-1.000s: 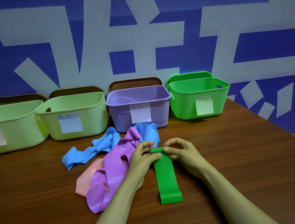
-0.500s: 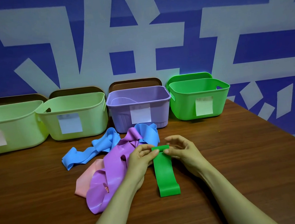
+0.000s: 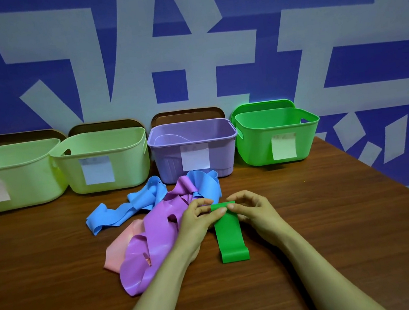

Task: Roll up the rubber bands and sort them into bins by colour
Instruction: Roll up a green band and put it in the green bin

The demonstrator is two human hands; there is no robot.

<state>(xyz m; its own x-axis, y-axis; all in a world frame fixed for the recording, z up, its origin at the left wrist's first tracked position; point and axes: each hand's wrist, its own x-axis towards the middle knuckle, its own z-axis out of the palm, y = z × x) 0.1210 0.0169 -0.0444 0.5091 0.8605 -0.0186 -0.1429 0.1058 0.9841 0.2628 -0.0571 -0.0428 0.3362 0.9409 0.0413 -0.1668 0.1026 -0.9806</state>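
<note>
I see the flat green rubber band lying shorter on the wooden table than a second ago: the roll at its far end has grown. Left hand and right hand both pinch that roll, probably tight, just in front of the lilac plastic bin. More rolling remains.

Writing on the bins' paper labels is too blurred to read, the leftmost pale-green bin runs off-frame, and the pink band lies mostly hidden beneath the purple band.
</note>
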